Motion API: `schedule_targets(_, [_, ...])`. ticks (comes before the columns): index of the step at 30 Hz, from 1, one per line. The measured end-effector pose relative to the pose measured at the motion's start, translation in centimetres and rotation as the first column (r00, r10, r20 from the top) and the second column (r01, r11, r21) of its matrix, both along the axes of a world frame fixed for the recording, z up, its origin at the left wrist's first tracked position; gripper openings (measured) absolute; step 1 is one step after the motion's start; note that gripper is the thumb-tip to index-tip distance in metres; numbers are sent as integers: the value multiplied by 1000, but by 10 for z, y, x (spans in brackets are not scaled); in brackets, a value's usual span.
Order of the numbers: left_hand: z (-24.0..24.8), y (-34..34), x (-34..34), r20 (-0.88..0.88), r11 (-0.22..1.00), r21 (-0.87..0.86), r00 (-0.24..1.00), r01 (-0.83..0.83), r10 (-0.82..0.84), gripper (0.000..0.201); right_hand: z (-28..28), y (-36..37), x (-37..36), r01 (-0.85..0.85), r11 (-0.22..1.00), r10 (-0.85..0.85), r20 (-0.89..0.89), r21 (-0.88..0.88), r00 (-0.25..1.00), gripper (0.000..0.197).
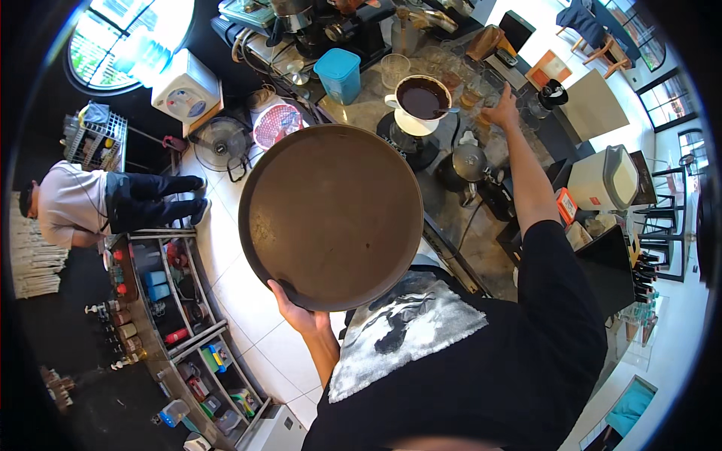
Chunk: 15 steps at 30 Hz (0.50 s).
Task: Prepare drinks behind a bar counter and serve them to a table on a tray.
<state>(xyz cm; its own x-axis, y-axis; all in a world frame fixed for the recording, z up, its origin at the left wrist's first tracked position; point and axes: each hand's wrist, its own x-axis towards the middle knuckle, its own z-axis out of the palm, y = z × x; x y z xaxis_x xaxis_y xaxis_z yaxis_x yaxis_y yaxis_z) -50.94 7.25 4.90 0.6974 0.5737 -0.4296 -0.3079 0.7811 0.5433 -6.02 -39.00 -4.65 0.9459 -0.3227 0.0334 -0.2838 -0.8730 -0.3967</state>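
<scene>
My left hand (307,314) grips the lower rim of a large round brown serving tray (331,218), its thumb over the edge and its other fingers hidden beneath. The tray's face holds nothing. My right arm stretches across the counter, and my right hand (502,111) is beside several clear glasses (472,92), its fingers apart. Whether it touches one of them is hard to make out. Between the tray and that hand stands a white coffee dripper (416,122) filled with dark coffee (423,98). A metal kettle (470,161) sits nearer to me.
A blue plastic container (340,77) and an espresso machine (301,19) stand at the far counter. On the left floor are a fan (219,143) and a pink basket (277,126). Another person (75,199) stands by the shelves (177,301). A white bin (604,179) is at right.
</scene>
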Motion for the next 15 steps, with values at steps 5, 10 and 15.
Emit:
schedule_targets(5, [-1,-19,-1,28,1000,13,1000,-5,5,54,5,-7,-7,-55,998,54,25,28,998,122])
schedule_targets(10, [-3,-26,-11,47,999,29,998,-33,32,53,26,2,-21,-53,995,41,144,81,989,122])
schedule_targets(15, [3,-33,-5,52,998,48,998,-45,43,53,51,-20,-31,-218,969,116,570,114,814,110])
